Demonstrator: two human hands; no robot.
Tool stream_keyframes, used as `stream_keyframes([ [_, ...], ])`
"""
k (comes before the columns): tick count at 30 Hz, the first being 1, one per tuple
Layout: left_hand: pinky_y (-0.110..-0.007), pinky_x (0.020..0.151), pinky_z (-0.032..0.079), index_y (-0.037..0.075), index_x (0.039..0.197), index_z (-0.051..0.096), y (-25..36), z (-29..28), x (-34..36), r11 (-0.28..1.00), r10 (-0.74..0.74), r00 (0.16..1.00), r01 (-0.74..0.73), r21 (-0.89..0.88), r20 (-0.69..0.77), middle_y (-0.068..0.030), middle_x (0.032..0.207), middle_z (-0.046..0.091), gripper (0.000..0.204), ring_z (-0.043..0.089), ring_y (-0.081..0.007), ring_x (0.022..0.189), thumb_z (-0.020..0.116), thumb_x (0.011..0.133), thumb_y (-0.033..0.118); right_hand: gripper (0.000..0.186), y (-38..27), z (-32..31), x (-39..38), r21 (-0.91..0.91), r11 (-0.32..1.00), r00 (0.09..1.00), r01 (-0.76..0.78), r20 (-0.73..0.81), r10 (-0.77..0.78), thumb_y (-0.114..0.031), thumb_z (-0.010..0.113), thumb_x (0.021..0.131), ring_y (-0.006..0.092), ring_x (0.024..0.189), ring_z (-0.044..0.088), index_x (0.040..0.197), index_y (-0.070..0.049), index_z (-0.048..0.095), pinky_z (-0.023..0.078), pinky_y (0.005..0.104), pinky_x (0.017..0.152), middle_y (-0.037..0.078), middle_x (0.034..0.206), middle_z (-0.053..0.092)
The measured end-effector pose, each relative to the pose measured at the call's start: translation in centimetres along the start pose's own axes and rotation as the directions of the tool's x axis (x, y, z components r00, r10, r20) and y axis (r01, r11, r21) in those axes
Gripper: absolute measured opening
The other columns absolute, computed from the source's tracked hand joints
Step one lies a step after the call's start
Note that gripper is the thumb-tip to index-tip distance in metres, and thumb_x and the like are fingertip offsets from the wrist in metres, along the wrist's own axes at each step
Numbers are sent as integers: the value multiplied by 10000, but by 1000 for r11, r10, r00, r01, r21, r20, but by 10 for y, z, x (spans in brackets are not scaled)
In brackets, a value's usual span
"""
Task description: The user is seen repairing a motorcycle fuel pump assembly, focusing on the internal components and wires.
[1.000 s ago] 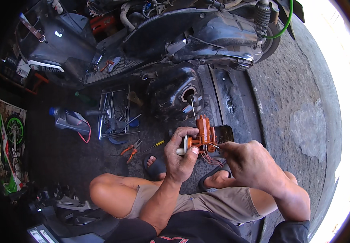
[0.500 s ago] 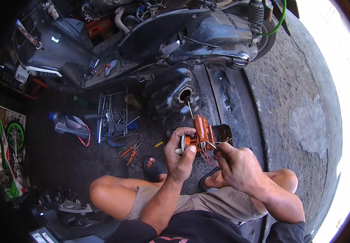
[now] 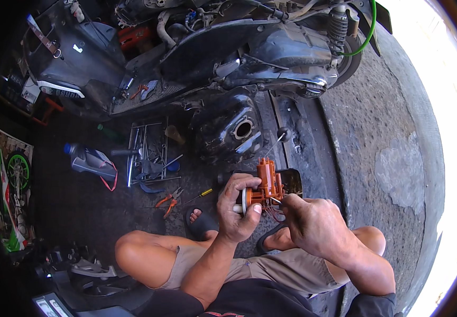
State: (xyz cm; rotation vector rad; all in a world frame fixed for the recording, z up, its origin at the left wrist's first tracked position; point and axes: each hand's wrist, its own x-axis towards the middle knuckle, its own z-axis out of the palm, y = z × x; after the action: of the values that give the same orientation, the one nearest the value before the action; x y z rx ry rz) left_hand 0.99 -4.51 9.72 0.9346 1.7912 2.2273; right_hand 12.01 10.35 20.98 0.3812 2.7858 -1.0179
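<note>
Left hand (image 3: 237, 207) grips orange pump assembly (image 3: 265, 186) at chest height, above the black fuel tank (image 3: 227, 130) on the floor. Right hand (image 3: 313, 224) pinches its wires (image 3: 274, 211). Step looks like wiring work; next move needs fine fingertip control.

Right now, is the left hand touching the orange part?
Touching. The head view shows the left hand wrapped around the base of the orange part, fingers closed on it.

Single head-worn fisheye view, steeply downward, close over lap and workshop floor (image 3: 376, 132).
</note>
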Motion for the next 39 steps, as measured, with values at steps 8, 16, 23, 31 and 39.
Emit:
stream_keyframes([
  [8,-328,865,497,-17,1129,629,6,-5,3,990,84,995,-90,108,58,-143,1073,593,393,596,-207,942,672,801,193,148,-5,-10,1,-33,999,999,11,35,-10,-124,606,896,439,653,679,984,-6,601,544,532,587,229,645,642],
  [16,-329,951,463,-29,1153,590,-2,-3,1,984,-70,998,70,-163,10,-132,1119,580,415,564,-186,1027,655,798,178,188,-10,-33,-6,-95,995,992,-4,126,16,-177,672,902,411,710,690,920,-4,599,540,497,624,206,685,654],
  [23,-349,995,530,-26,1264,526,-12,-6,0,617,-359,931,290,-732,67,-150,1159,603,532,637,-212,1108,667,808,209,255,8,-21,-1,316,945,990,-88,-77,118,-186,680,951,281,683,695,1032,52,646,518,394,606,210,770,684],
  [31,-458,940,610,69,1404,534,-21,-4,-4,71,-512,828,305,-950,228,-228,1246,616,593,645,-382,1155,670,891,334,322,17,47,5,828,515,853,223,-421,308,-94,682,952,66,847,549,1223,35,567,461,223,716,42,966,623],
  [39,-437,975,559,85,1382,521,-19,3,-8,-105,-549,798,227,-968,247,-135,1150,579,638,578,-290,1139,638,936,525,424,-2,35,-7,552,827,971,112,-236,26,-4,553,941,373,834,687,1359,63,553,542,398,755,235,974,663],
])
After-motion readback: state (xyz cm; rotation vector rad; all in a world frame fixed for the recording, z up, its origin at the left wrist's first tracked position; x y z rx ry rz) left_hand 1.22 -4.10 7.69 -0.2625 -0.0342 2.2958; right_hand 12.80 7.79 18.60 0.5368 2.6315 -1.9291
